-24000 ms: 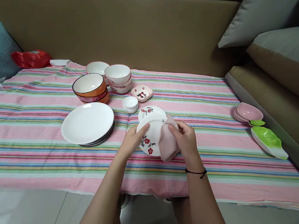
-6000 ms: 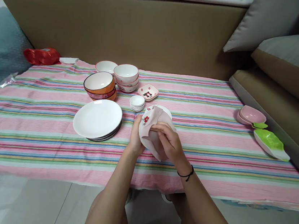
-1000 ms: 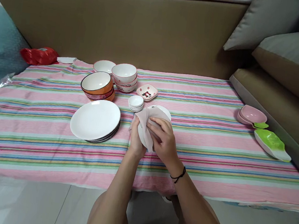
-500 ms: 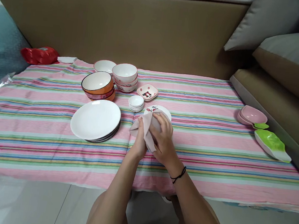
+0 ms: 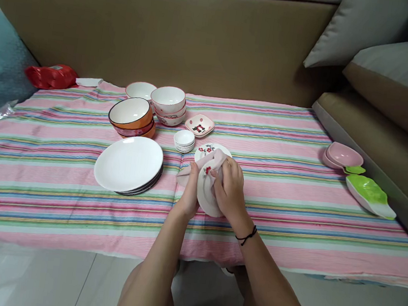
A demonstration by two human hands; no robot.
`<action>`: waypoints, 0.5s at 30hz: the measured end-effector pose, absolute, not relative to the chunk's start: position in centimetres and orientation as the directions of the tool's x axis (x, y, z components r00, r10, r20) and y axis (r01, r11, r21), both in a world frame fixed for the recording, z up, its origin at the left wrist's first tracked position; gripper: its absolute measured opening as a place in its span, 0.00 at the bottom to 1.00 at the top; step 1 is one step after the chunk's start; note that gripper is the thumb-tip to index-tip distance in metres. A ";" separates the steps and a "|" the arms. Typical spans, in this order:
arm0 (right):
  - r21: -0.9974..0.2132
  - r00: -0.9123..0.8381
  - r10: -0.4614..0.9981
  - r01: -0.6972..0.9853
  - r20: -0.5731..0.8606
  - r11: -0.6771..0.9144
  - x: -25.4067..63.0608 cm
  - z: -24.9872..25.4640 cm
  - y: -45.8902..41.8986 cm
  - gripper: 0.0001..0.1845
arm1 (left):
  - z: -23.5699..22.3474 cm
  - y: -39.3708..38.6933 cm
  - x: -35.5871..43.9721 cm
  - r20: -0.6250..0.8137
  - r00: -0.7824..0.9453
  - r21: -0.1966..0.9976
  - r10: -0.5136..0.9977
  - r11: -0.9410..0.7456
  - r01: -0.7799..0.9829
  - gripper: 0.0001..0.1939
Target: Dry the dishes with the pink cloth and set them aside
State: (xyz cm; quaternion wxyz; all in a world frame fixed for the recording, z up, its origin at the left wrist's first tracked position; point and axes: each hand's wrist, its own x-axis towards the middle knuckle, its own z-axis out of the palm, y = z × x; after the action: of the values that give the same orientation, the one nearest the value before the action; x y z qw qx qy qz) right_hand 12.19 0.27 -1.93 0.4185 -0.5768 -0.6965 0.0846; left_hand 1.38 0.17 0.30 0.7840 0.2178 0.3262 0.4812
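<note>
A small white plate [image 5: 206, 200] with red flowers near its rim is held tilted over the striped cloth. My left hand [image 5: 189, 196] grips its left edge, the thumb lying along the rim. Wrapped over the plate's far part is a pale pinkish wiping cloth [image 5: 218, 158], one corner hanging out to the left. My right hand [image 5: 232, 189] is closed on this cloth and presses it against the plate's right side; some fingers are hidden behind. Just beyond lies another flowered plate [image 5: 200, 152], partly covered by the wiping cloth.
Left of my hands are stacked large white plates [image 5: 128, 163], orange bowls [image 5: 130, 112], red-rimmed bowls [image 5: 168, 99] and small white dishes [image 5: 184, 139]. A square dotted dish [image 5: 200, 124] sits behind. At right are pink bowls [image 5: 345, 154] and a green leaf-shaped dish [image 5: 368, 190].
My right hand has shifted slightly right with the wiping cloth, and the held plate's flowered face now shows. My left hand stays at the plate's edge.
</note>
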 end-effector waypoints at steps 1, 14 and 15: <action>-0.613 -0.001 0.886 0.721 0.465 0.323 12.4 -2.1 0.4 0.25 | 0.5 0.3 1.3 -0.293 0.287 0.649 0.912 0.410 -0.641 0.34; -0.633 -0.406 0.759 0.421 0.509 0.650 10.6 -1.3 -0.8 0.22 | 0.3 2.3 0.4 -0.199 -0.080 0.626 0.977 0.064 -0.777 0.25; -0.641 -0.410 0.748 0.390 0.522 0.661 10.5 -1.3 -0.8 0.22 | 0.3 2.1 0.5 -0.194 -0.063 0.643 0.979 0.078 -0.762 0.24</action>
State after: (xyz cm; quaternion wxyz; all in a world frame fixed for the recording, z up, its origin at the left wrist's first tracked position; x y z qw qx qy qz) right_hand 10.48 -0.81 -1.28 0.4149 -0.3506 -0.8115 0.2155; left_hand 0.46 2.11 0.29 0.6624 0.1716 0.3165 0.6569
